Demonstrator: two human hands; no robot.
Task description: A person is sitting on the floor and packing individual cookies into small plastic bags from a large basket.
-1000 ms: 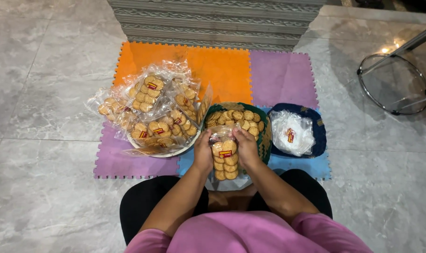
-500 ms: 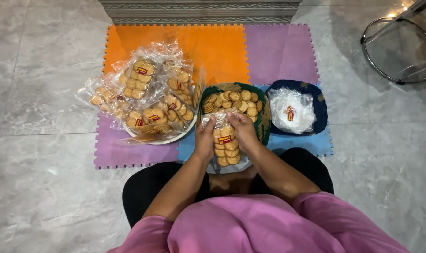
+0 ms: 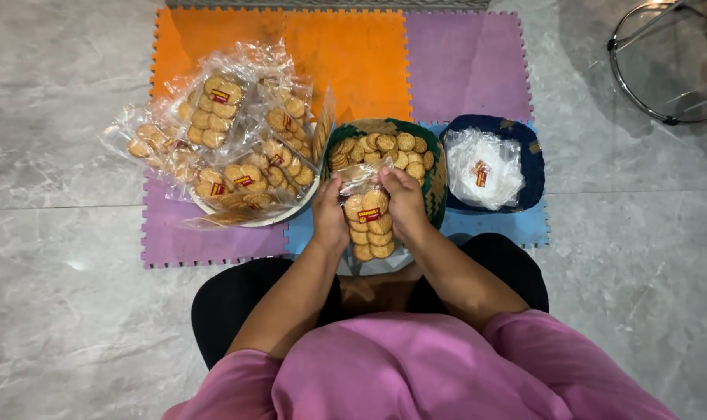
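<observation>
Both hands hold a clear plastic bag of round golden biscuits (image 3: 369, 225) with a small red and yellow label, just in front of my lap. My left hand (image 3: 329, 214) grips its left side and my right hand (image 3: 404, 201) grips its right side near the top. Right behind the bag stands a green woven basket (image 3: 435, 183) filled with loose biscuits (image 3: 377, 149). To the left, a white plate (image 3: 287, 214) carries a pile of filled biscuit bags (image 3: 229, 140).
A dark blue basket (image 3: 531, 159) with empty clear bags and labels (image 3: 484, 167) stands to the right. All rest on orange, purple and blue foam mats (image 3: 353, 54) over grey marble floor. A round metal-framed glass stand (image 3: 668, 62) is at top right.
The view has tilted down slightly, so everything sits higher in frame. Both hands keep the same biscuit bag, with the right hand's fingers working at its top.
</observation>
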